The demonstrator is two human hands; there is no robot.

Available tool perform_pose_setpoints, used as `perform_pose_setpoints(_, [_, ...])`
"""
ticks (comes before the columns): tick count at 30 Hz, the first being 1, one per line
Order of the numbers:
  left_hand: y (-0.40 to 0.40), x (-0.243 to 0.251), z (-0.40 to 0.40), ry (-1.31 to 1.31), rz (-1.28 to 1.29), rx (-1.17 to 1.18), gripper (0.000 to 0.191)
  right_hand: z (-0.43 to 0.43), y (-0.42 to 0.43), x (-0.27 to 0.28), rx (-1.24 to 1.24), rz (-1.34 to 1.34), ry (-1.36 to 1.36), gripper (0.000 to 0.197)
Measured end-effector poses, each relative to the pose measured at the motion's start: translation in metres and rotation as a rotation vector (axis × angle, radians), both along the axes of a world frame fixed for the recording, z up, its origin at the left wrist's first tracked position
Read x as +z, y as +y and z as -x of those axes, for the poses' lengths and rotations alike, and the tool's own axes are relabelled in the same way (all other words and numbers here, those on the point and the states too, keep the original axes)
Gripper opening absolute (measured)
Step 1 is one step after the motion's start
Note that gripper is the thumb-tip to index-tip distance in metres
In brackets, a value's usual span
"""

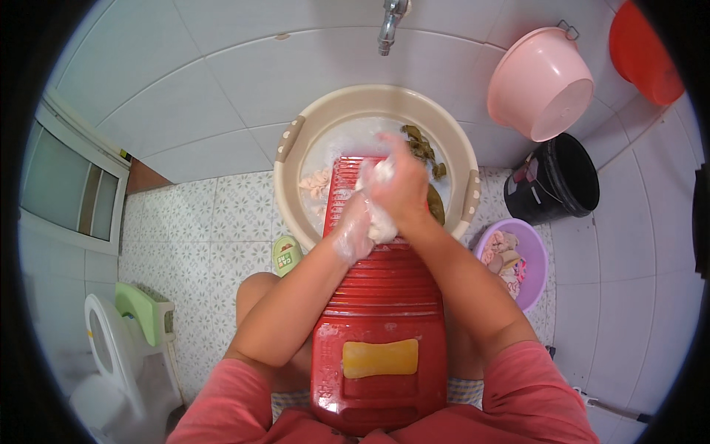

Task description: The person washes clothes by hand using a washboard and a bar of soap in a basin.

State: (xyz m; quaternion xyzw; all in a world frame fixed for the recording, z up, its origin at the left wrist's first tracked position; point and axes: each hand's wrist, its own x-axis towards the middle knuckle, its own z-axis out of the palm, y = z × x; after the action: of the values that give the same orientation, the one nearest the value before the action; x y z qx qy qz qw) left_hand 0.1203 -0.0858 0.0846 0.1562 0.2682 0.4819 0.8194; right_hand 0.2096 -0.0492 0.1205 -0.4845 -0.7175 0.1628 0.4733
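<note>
Both hands meet over the upper ribs of a red plastic washboard (383, 280), which slopes from my lap into a beige washtub (310, 111). My left hand (354, 225), shiny with wet suds, grips a bunched white cloth (381, 225). My right hand (402, 183) holds the upper part of the same cloth, its index finger sticking out and blurred. A yellow bar of soap (380, 358) lies in the recess at the washboard's near end. Sudsy water (358, 133) stands in the tub, with olive-green fabric (419, 145) at the right and pale pink fabric (315, 183) at the left.
A metal tap (391, 28) juts from the tiled wall above the tub. To the right are a purple basin (535, 277) of clothes, a black bucket (552, 180) and a hanging pink basin (543, 83). A green slipper (287, 255) and a white-green plastic seat (138, 316) are left.
</note>
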Motion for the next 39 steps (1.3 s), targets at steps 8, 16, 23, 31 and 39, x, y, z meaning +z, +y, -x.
perform_pose_setpoints(8, [0.01,0.004,0.02,0.033,0.03,0.17,0.03,0.027,-0.055,-0.005,0.197,0.147,-0.198,0.038])
perform_pose_setpoints(16, [0.019,0.001,0.0,0.157,0.124,0.268,0.025,0.016,-0.008,-0.03,-0.137,0.007,-0.081,0.044])
perform_pose_setpoints(23, [0.005,0.035,-0.014,0.396,0.111,0.099,0.032,-0.003,0.005,-0.016,-0.115,0.232,-0.202,0.05])
perform_pose_setpoints(31, [0.024,-0.021,0.025,0.006,-0.066,0.204,0.031,0.027,-0.04,-0.017,0.033,0.006,-0.169,0.048])
perform_pose_setpoints(39, [0.013,0.03,0.0,0.224,0.178,0.164,0.04,0.011,-0.016,-0.006,-0.208,0.357,-0.034,0.048])
